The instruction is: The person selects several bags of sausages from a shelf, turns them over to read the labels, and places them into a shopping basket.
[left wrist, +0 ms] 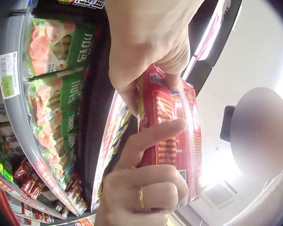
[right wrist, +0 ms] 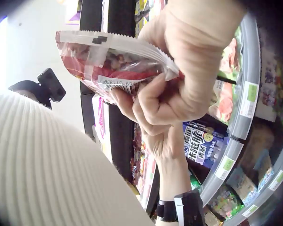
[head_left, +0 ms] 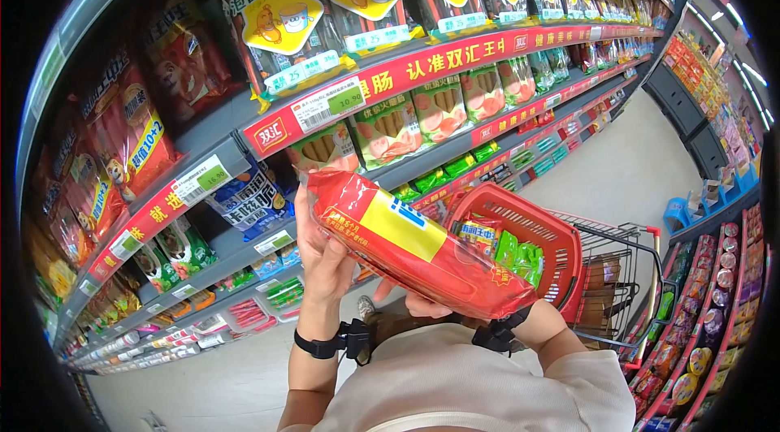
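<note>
Both hands hold a red sausage packet (head_left: 390, 229) with a yellow label, tilted in front of the chest. My left hand (head_left: 319, 245) grips its left end, thumb on the near side. In the left wrist view, the left hand (left wrist: 148, 44) pinches the packet's upper end. My right hand (head_left: 418, 302) is partly hidden beneath the packet in the head view. The left wrist view shows the right hand's index finger (left wrist: 160, 134) laid across the printed back, its other fingers curled. In the right wrist view, the right hand (right wrist: 186, 70) grips near the clear, crimped end.
Shelves of sausage packs (head_left: 390, 119) curve along the left and front. A red basket (head_left: 563, 274) holding several packs sits at a metal shopping cart (head_left: 650, 270) to the right. Another shelf (head_left: 707, 326) stands at far right, with floor (head_left: 601, 152) between.
</note>
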